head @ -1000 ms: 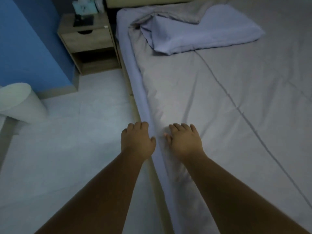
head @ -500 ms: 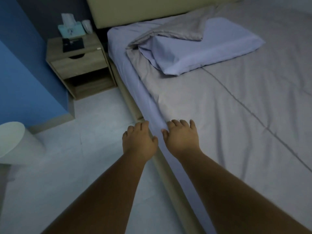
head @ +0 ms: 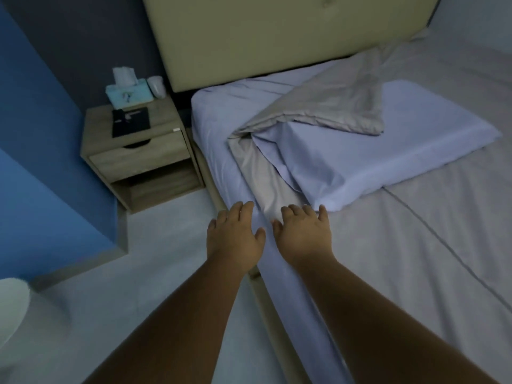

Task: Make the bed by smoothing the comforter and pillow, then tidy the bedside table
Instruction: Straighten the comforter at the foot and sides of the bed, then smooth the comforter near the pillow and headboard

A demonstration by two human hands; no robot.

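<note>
A grey comforter (head: 401, 259) covers the bed, and its top corner is folded back over a pale lilac pillow (head: 374, 162). My left hand (head: 234, 238) is palm down with fingers apart over the bed's left edge, on the lilac sheet (head: 221, 139). My right hand (head: 303, 235) lies flat on the comforter's edge just below the pillow's near corner. Neither hand grips anything. The wooden bedside table (head: 138, 153) stands left of the bed and carries a tissue box (head: 128, 91), a white cup (head: 156, 85) and a dark flat item (head: 130, 120).
A beige headboard (head: 263, 37) backs the bed. A blue wall (head: 33, 162) runs along the left. A white bin (head: 13, 314) sits at the lower left on the pale floor (head: 124, 286) between wall and bed.
Both hands have travelled along the bed's left edge toward the head end, reaching the pillow's near corner. The pillow, headboard and bedside table appear closer and more fully.
</note>
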